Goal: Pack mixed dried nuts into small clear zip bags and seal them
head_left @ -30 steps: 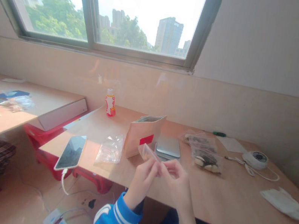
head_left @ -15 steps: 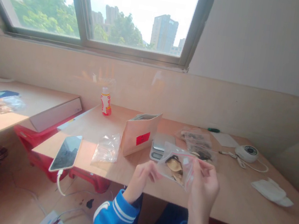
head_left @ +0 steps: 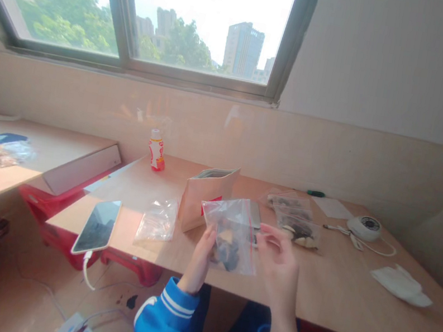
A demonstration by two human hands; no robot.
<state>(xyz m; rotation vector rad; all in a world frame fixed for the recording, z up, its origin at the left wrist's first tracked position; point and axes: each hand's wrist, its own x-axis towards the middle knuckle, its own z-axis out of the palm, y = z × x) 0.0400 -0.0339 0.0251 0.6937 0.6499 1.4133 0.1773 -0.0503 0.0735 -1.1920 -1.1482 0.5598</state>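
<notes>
In front of me a clear zip bag (head_left: 243, 220) holds tan and dark dried pieces, blurred through the plastic. My left hand (head_left: 202, 250) grips its left side, thumb in front. My right hand (head_left: 280, 261) is at the bag's right edge, thumb and fingers pinched together beside the red seal strip. Behind the bag, a small scale (head_left: 255, 214) is mostly hidden. An upright brown paper pouch (head_left: 194, 201) with a red label, partly covered by the bag, stands open at the top to the left.
More filled zip bags (head_left: 298, 227) lie at the right, near a white fan-like device (head_left: 364, 228) with a cable. A crumpled white tissue (head_left: 401, 285) rests further right. Leftward are clear empty bags (head_left: 158, 220), a phone (head_left: 97, 227) overhanging the edge, and a drink bottle (head_left: 157, 151).
The zip bag has turned, so its red seal strip now runs down the right side instead of along the top. My left hand has shifted its grip, and my right hand has moved left.
</notes>
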